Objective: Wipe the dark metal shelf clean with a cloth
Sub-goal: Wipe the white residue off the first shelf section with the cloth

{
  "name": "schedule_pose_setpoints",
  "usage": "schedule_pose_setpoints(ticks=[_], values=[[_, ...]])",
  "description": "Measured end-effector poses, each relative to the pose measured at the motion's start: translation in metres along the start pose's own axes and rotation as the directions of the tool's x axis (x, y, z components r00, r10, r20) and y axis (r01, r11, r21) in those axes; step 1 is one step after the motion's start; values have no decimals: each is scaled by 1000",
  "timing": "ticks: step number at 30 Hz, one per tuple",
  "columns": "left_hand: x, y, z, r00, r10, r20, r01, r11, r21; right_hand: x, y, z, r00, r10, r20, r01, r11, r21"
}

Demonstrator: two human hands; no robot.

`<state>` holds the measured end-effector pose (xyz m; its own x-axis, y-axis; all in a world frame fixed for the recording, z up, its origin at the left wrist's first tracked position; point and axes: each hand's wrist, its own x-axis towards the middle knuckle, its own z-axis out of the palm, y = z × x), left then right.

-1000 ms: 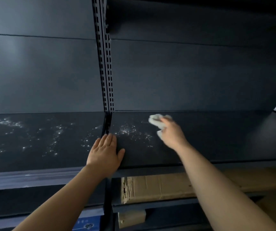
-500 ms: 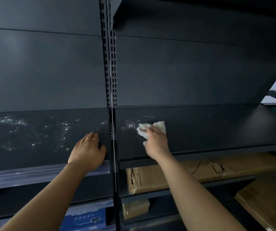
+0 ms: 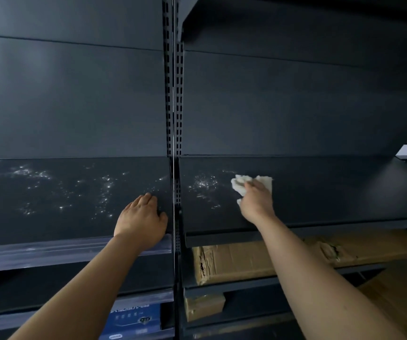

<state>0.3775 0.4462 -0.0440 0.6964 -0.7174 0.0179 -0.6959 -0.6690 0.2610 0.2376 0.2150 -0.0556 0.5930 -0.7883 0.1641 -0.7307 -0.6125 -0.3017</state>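
Shelf, left bay [image 3: 50,212]: dark metal, level, seen from slightly above; pale specks [image 3: 106,185] are scattered over most of its surface, densest toward the middle and right.
Price strip [image 3: 50,253]: a clear plastic rail is fixed along the front edge of the left bay.
Left hand [image 3: 141,222]: laid palm down at the right front corner of the left bay, fingers spread flat and gripping nothing; the heel of the hand is set over the front edge.
Upright [image 3: 174,94]: a slotted dark post is placed between the two bays, running from top to bottom.
Shelf, right bay [image 3: 332,192]: same dark metal; a patch of pale specks [image 3: 203,184] is seen near its left edge, while the surface to the right of the cloth is seen plain and dark.
Cloth [image 3: 262,181]: white and crumpled, pressed onto the right bay left of its centre, about midway between back and front edges, just right of the speck patch.
Right hand [image 3: 256,202]: closed over the cloth, fingers curled on top of it, with cloth showing beyond the fingertips.
Cardboard box [image 3: 258,261]: long, brown and torn, laid on the tier below the right bay.
Blue carton [image 3: 136,320]: stored on a lower tier under the left bay; its print is too small to read.
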Motion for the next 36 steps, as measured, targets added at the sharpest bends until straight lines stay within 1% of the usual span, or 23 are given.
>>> schedule_pose_setpoints(ticks=[4,6,8,10,11,12,14,15,16,18,20,21,22,24,26,29,32,34,36], values=[[0,0,0,1000,-13,3,13,1000,-9,-3,-45,15,992,-111,58,110,994,22],[0,1,-2,1000,-18,11,18,1000,-7,-9,-68,23,982,-173,80,167,983,77],[2,2,-4,999,-27,31,27,1000,-8,-17,-85,21,965,-234,115,205,953,223],[4,2,-10,998,-41,44,41,999,-18,-18,-91,13,952,-259,161,179,902,393],[6,1,-13,998,-50,38,51,998,-23,-16,-88,10,954,-257,156,157,869,470],[8,0,-16,998,-56,25,57,998,-22,-11,-83,4,965,-242,104,156,844,513],[12,-1,-19,998,-58,-7,58,998,0,6,-61,-7,982,-181,-52,184,865,467],[13,-1,-19,998,-56,-17,56,998,9,18,-44,-11,981,-161,-108,192,888,418],[15,-1,-19,998,-57,-21,57,998,12,30,-27,-14,980,-148,-131,185,923,338],[17,0,-16,998,-67,-13,67,998,17,50,7,-13,994,-78,-81,89,986,143],[20,0,-14,997,-75,-13,76,997,26,57,20,-9,1000,11,-13,-10,1000,24],[21,-1,-13,997,-77,-17,77,997,30,58,18,-6,1000,21,3,-21,1000,-5],[22,-1,-13,997,-80,-19,80,996,32,59,13,-2,1000,1,10,0,1000,-28],[23,-3,-11,996,-84,-22,85,996,34,64,-3,1,997,-71,37,73,995,-63],[23,-5,-9,996,-87,-25,88,996,33,70,-17,1,990,-125,62,129,989,-71],[23,-6,-6,996,-87,-31,87,996,23,80,-31,9,977,-174,124,177,984,-19],[23,-6,-6,996,-82,-44,83,996,28,77,-50,10,941,-292,172,292,956,28],[23,-6,-6,996,-80,-48,81,996,26,67,-64,10,910,-370,188,353,928,122],[23,-6,-6,996,-77,-52,78,997,17,55,-76,15,880,-427,207,378,895,239]])
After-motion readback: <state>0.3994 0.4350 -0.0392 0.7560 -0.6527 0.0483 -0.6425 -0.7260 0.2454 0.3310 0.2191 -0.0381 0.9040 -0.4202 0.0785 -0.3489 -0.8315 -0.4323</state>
